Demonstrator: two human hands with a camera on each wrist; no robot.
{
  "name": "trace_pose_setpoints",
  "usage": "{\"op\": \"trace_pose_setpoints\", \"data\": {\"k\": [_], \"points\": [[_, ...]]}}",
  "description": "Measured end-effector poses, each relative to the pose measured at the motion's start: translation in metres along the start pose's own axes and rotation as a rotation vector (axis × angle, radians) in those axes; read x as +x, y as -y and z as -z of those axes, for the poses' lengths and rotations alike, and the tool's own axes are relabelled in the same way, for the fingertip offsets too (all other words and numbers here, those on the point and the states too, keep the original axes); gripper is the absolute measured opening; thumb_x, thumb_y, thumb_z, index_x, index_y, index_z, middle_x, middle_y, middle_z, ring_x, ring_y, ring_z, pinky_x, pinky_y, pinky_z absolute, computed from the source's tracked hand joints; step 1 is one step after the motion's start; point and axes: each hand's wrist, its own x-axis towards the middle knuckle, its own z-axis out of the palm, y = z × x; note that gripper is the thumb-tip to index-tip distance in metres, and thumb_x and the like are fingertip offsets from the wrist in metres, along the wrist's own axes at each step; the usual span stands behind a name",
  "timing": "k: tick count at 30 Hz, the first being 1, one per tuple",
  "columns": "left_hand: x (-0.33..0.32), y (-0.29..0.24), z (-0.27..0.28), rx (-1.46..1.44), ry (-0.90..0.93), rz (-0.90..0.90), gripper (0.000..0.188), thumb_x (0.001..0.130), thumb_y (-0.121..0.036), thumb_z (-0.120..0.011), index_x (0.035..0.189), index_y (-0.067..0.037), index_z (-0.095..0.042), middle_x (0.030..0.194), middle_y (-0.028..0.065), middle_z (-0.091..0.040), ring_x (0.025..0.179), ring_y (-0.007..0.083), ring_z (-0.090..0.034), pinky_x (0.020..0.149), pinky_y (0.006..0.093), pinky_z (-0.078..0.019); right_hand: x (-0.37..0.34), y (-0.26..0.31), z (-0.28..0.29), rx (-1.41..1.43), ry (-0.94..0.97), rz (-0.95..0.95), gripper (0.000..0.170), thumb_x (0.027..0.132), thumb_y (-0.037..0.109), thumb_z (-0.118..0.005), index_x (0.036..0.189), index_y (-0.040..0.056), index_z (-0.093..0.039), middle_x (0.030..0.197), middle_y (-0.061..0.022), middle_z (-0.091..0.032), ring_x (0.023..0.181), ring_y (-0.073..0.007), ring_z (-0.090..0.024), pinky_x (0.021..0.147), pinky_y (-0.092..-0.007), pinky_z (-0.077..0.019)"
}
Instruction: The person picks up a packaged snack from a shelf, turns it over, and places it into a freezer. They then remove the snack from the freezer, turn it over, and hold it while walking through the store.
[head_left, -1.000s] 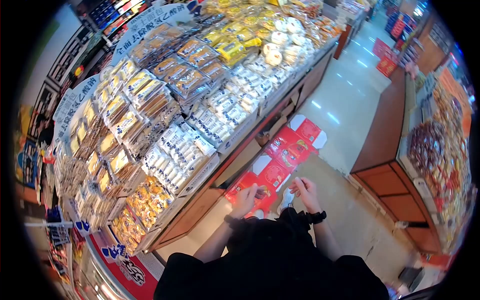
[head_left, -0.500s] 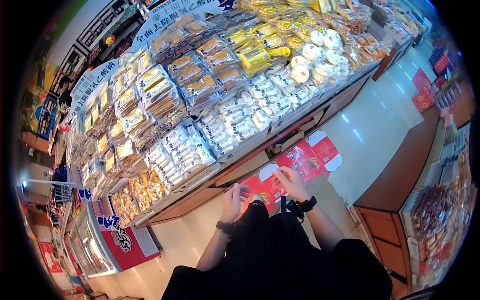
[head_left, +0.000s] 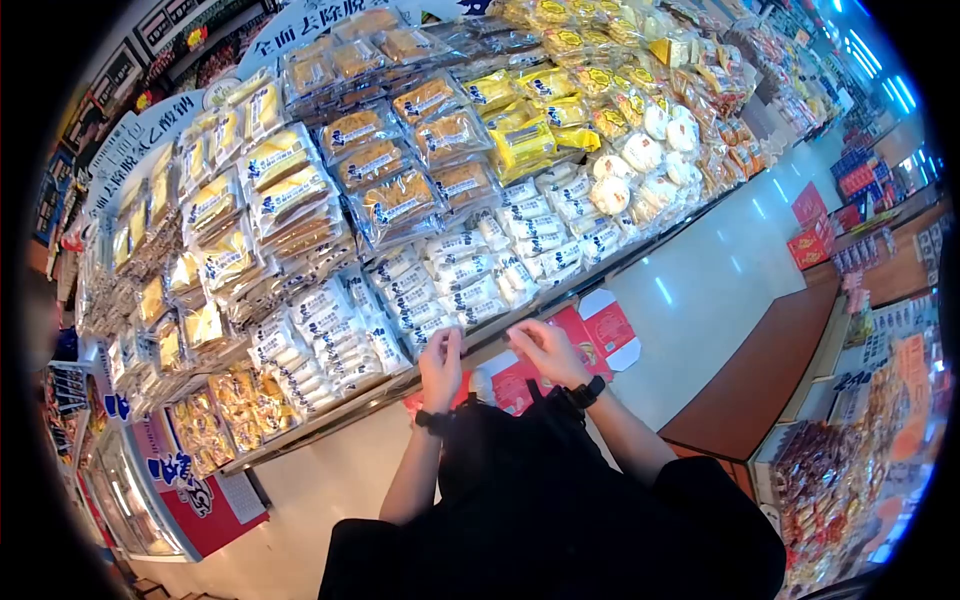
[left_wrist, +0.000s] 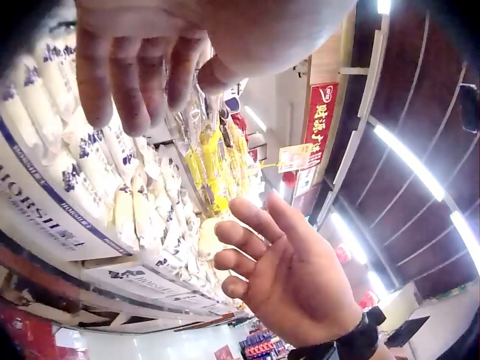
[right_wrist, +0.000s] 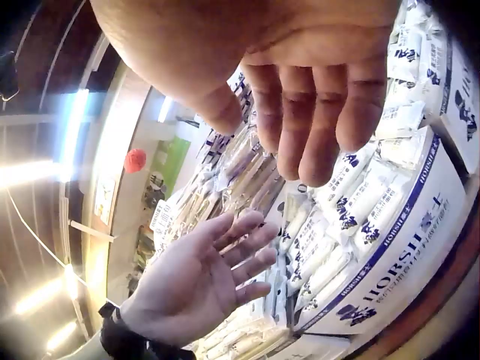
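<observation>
Both hands hang in front of the display's near edge, apart from each other and holding nothing. The left hand (head_left: 441, 371) is beside the white wrapped packs (head_left: 468, 283), its fingers loosely bent. To its right is the right hand (head_left: 549, 353), its fingers relaxed and turned inward. In the left wrist view, the left hand (left_wrist: 161, 52) spans the top and the right hand (left_wrist: 300, 277) shows its palm below. The right wrist view has the right hand (right_wrist: 300, 82) at the top and the left hand (right_wrist: 199, 285) below, near boxes of white packs (right_wrist: 360, 202).
Brown bread packs (head_left: 400, 200), yellow packs (head_left: 524, 147) and round white buns (head_left: 641, 153) fill the sloping display. Red flattened cardboard (head_left: 609, 327) lies on the floor beyond the hands. A wooden counter (head_left: 750, 370) with wrapped goods stands at the right.
Both hands have risen towards the display's front edge, and the display fills more of the head view. The hands remain apart with nothing held.
</observation>
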Motion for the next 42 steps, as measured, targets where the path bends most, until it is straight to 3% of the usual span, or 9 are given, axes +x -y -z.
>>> {"op": "trace_pose_setpoints", "data": {"k": [7,13,16,21,22,28,32,38,42], "points": [[0.068,-0.007,-0.011,0.048,-0.089,-0.005,0.042,0.097,-0.028,-0.06,0.126,0.002,-0.054,0.114,0.0127,-0.063,0.087,0.0172,-0.066,0.075,0.0297,-0.0514,0.072,-0.004,0.0,-0.189,0.002,0.032,0.039,0.095,0.026,-0.063,0.124,0.0001,-0.059,0.102,-0.0131,-0.069,0.087,-0.0167,-0.067,0.076,-0.031,-0.0523],[0.103,0.009,-0.007,0.147,-0.156,-0.03,0.046,0.095,-0.026,-0.062,0.129,0.003,-0.052,0.124,0.02,-0.056,0.089,0.0231,-0.066,0.075,0.0325,-0.0534,0.126,-0.018,-0.002,-0.273,0.107,0.23,0.062,0.094,0.027,-0.065,0.142,-0.0027,-0.039,0.131,-0.0214,-0.054,0.093,-0.0219,-0.066,0.081,-0.034,-0.0525],[0.126,0.005,-0.015,0.203,-0.172,0.011,0.05,0.096,-0.03,-0.06,0.131,0.004,-0.05,0.13,0.0217,-0.052,0.095,0.0274,-0.066,0.08,0.035,-0.0531,0.155,-0.017,-0.004,-0.157,0.176,0.117,0.074,0.092,0.029,-0.067,0.146,-0.0044,-0.029,0.141,-0.0257,-0.042,0.093,-0.0238,-0.066,0.082,-0.0339,-0.0522],[0.167,0.041,-0.024,0.219,-0.283,0.036,0.053,0.094,-0.034,-0.06,0.13,0.004,-0.052,0.129,0.0242,-0.057,0.112,0.0362,-0.06,0.094,0.04,-0.0477,0.19,-0.036,0.0,-0.195,0.145,0.021,0.082,0.091,0.034,-0.068,0.149,-0.0045,-0.024,0.141,-0.0279,-0.04,0.088,-0.0239,-0.065,0.083,-0.034,-0.0519],[0.171,0.042,-0.027,0.231,-0.329,0.044,0.049,0.093,-0.034,-0.061,0.123,0.005,-0.058,0.114,0.0218,-0.066,0.106,0.0353,-0.063,0.089,0.0395,-0.0495,0.192,-0.035,0.003,-0.205,0.16,-0.011,0.082,0.091,0.035,-0.067,0.149,-0.0044,-0.024,0.141,-0.0279,-0.04,0.087,-0.0239,-0.065,0.083,-0.0341,-0.0518],[0.181,0.025,-0.04,0.222,-0.457,0.171,0.043,0.092,-0.035,-0.065,0.101,0.008,-0.067,0.085,0.0135,-0.07,0.076,0.0234,-0.067,0.072,0.0353,-0.0514,0.202,-0.04,0.018,-0.207,0.22,-0.018,0.08,0.091,0.04,-0.067,0.146,-0.0039,-0.03,0.139,-0.0249,-0.045,0.084,-0.0221,-0.064,0.082,-0.034,-0.0515],[0.171,0.006,-0.041,0.024,-0.325,0.346,0.035,0.094,-0.032,-0.065,0.094,0.003,-0.066,0.079,0.0073,-0.066,0.064,0.013,-0.063,0.052,0.0265,-0.0467,0.205,-0.037,0.029,-0.134,0.243,-0.009,0.072,0.091,0.04,-0.066,0.144,-0.0016,-0.037,0.13,-0.0198,-0.054,0.082,-0.0179,-0.063,0.078,-0.0322,-0.0518],[0.137,-0.012,-0.049,-0.158,-0.341,0.288,0.023,0.097,-0.024,-0.062,0.099,-0.002,-0.065,0.085,0.0048,-0.068,0.071,0.0107,-0.065,0.052,0.0234,-0.0481,0.202,-0.028,0.042,0.041,0.358,-0.034,0.059,0.094,0.034,-0.064,0.137,-0.001,-0.046,0.114,-0.0138,-0.065,0.077,-0.0158,-0.064,0.071,-0.0308,-0.0512],[0.112,-0.032,-0.055,-0.22,-0.365,0.278,0.022,0.097,-0.022,-0.061,0.1,0.0,-0.066,0.084,0.0043,-0.068,0.07,0.009,-0.064,0.055,0.0219,-0.0474,0.195,-0.016,0.058,-0.117,0.329,0.014,0.053,0.094,0.034,-0.064,0.131,-0.0012,-0.051,0.106,-0.0134,-0.067,0.073,-0.0189,-0.066,0.069,-0.0319,-0.0514]]}}
